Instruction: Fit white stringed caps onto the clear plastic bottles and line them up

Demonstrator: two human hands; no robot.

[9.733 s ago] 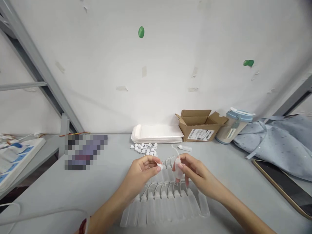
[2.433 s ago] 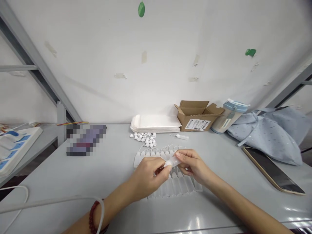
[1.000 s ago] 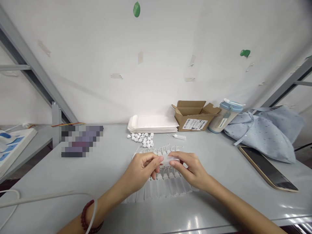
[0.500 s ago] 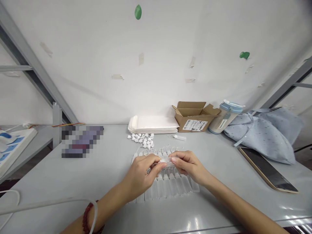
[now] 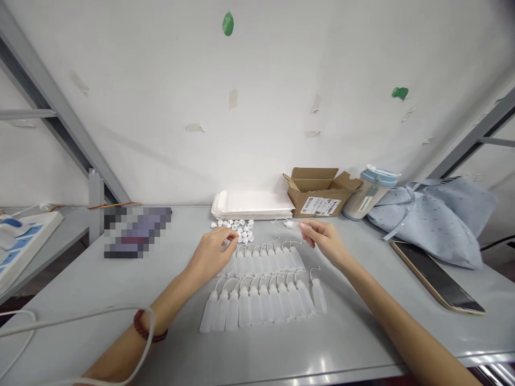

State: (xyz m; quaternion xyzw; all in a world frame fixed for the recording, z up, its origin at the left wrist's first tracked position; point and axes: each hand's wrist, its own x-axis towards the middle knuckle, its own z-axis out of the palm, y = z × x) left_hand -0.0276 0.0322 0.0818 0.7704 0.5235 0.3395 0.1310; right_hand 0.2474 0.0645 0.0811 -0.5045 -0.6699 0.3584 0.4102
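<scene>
A: Why does each hand have its own side?

B: The left hand (image 5: 213, 252) is at the loose white caps (image 5: 245, 235); the right hand (image 5: 326, 241) is at a single bottle (image 5: 288, 224) near the back edge of the worktop (image 5: 346, 343). That split likely avoids reaching across.

A: How open are the hands?

B: On the left, thumb and fingers curl almost together (they overlap the pile, so I cannot tell whether a cap is between them). On the right, thumb and forefinger nearly meet at the single bottle's end; I cannot tell whether they grip or merely touch. It lies just in front of the envelopes (image 5: 257, 203) and carton (image 5: 322, 206).

A: And the other bottles?

B: They lie side by side, a near row (image 5: 263, 307) toward the front edge and a far row (image 5: 266, 264) behind it, necks toward the back edge. Being packed close probably stops rolling. A stray bottle (image 5: 319, 296) lies just beside the near row's right end.

A: Why pile the caps there?

B: Presumably for easy reach, clear of the rows.
</scene>
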